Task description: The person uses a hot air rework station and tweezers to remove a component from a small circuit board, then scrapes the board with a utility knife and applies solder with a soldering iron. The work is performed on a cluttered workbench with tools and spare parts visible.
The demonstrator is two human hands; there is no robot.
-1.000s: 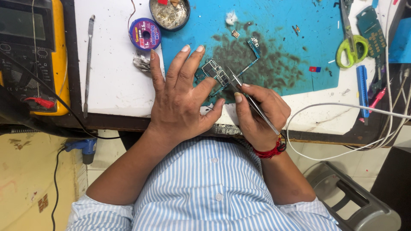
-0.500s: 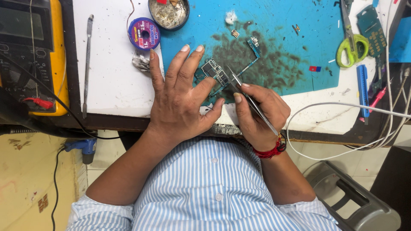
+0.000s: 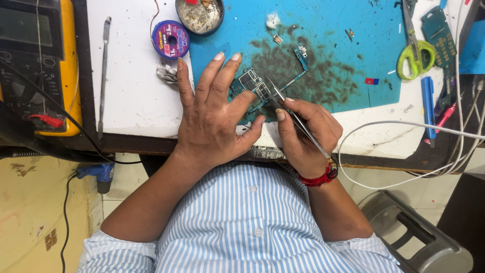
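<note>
Circuit board [image 3: 254,87] lay on the teal work mat [image 3: 353,45], close to the mat's near edge, and that was where both of our hands met. Our left hand [image 3: 212,119] rested flat and spread over its left part, the fingers fanned out toward the far side of the bench and the thumb reaching across toward the right; it pressed the board down rather than gripping it, so nothing was closed inside that hand. Our right hand [image 3: 305,134] was pressed together around a pair of slim metal tweezers [image 3: 295,119], pinching them between thumb and fingertips. We could not tell whether the tips held any part, since they were too fine to make out.

What mattered most was the line of the tool against the board. The tweezers ran on a slant, from our right wrist near the bench edge up and to the left, with the tips landing on the board's right portion, just beside our left index finger. The board therefore lay up and to the left of the right hand's pinch, and its exposed part was the side nearer our right hand. Our left hand covered the rest.

Around this, a purple spool of solder wick [image 3: 171,39] and a round tin of flux [image 3: 199,16] sat beyond our left fingers, well apart from the board. Green-handled scissors [image 3: 415,53] lay far off to the right, and a white cable [image 3: 404,124] curved past our right wrist.
</note>
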